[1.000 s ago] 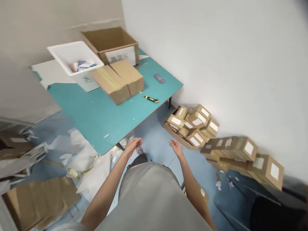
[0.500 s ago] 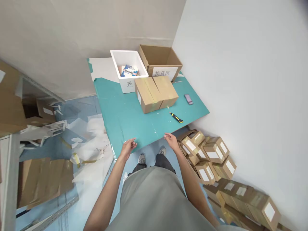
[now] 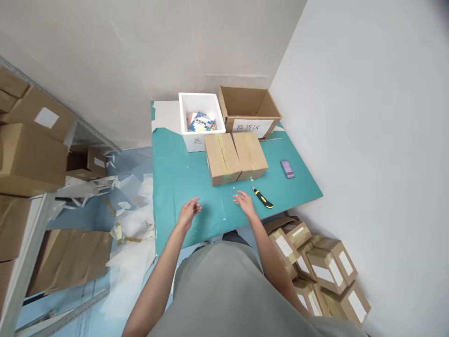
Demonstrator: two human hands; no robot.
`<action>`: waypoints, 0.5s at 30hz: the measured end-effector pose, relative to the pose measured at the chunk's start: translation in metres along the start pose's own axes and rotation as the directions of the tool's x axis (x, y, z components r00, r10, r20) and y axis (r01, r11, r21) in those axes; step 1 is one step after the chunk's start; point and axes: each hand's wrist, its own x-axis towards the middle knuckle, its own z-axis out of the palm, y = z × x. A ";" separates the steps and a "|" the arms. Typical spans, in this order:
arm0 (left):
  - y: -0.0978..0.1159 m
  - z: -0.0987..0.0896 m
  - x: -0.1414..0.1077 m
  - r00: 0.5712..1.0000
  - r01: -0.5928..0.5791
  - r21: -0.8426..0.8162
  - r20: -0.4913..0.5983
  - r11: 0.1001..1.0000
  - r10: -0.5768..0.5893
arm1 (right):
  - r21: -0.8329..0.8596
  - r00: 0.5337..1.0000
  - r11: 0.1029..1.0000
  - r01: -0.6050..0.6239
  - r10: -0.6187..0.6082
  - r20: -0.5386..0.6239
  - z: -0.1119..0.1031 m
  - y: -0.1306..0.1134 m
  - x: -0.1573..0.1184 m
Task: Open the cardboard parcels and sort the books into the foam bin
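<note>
My left hand [image 3: 189,213] hovers above the front of the green-topped table [image 3: 171,187], fingers loosely bent and apart, with nothing in it. On the other side my right hand [image 3: 244,202] is also bare, its fingers spread towards the left. Just right of that hand lies a black and yellow utility knife [image 3: 262,197]. Beyond both hands, two taped cardboard boxes stand side by side: a left box [image 3: 221,159] and a right box [image 3: 249,150]. Neither hand touches them.
Behind the boxes are a white bin [image 3: 203,140] with booklets and an open carton [image 3: 250,112] with a paper sign. A small pixelated item [image 3: 287,169] lies at the table's right. Labelled parcels [image 3: 324,271] pile beside the wall; shelving [image 3: 31,243] with cartons stands left.
Both hands have moved forward over the table, towards the two boxes. The camera view has shifted, so the table sits lower and further right.
</note>
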 end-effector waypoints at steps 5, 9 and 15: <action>0.020 0.052 0.019 0.997 -0.063 0.028 -0.036 0.998 0.064 | 0.078 0.999 0.997 -0.007 0.004 0.048 -0.015 -0.015 0.054; 0.027 0.096 0.033 0.994 -0.106 0.120 -0.021 0.987 0.109 | 0.100 0.996 0.994 -0.035 0.026 0.087 -0.025 -0.023 0.087; 0.017 0.147 0.056 0.981 -0.145 0.152 -0.104 0.978 0.162 | 0.079 0.975 0.994 -0.078 0.059 0.215 -0.030 -0.016 0.107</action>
